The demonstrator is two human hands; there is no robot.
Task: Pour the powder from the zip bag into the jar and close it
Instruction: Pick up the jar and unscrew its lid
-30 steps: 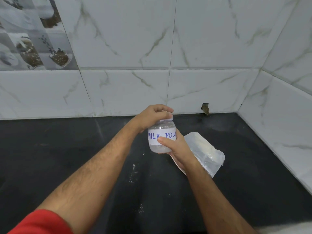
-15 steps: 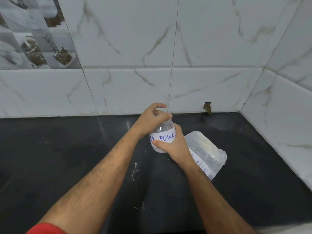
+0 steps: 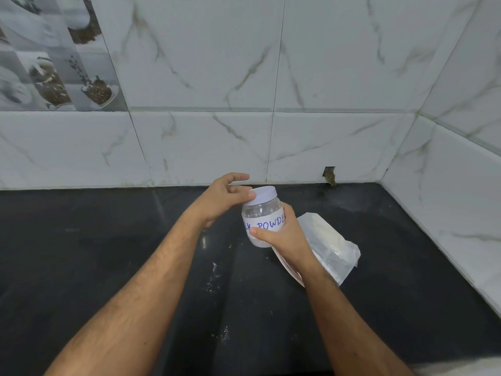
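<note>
A small clear jar (image 3: 262, 213) with a white paper label reading "POWDER" in blue is held above the black counter, with white powder at its bottom. My right hand (image 3: 282, 234) grips its body from the right and below. A white lid (image 3: 263, 193) sits on top of the jar. My left hand (image 3: 225, 198) is beside the lid, thumb tip touching its left edge, the other fingers spread and lifted off it. The clear zip bag (image 3: 329, 245) lies flat on the counter right of my right hand, some pale powder still inside.
The black counter (image 3: 108, 253) runs to white marble tile walls at the back and right, meeting in a corner at the far right. Specks of spilled powder (image 3: 214, 272) dot the counter between my forearms. A small chipped hole (image 3: 329, 175) shows in the back tile.
My left hand covered the lid from above; it has now come off to the left with fingers opening, exposing the white lid. The jar has turned a little in my right hand.
</note>
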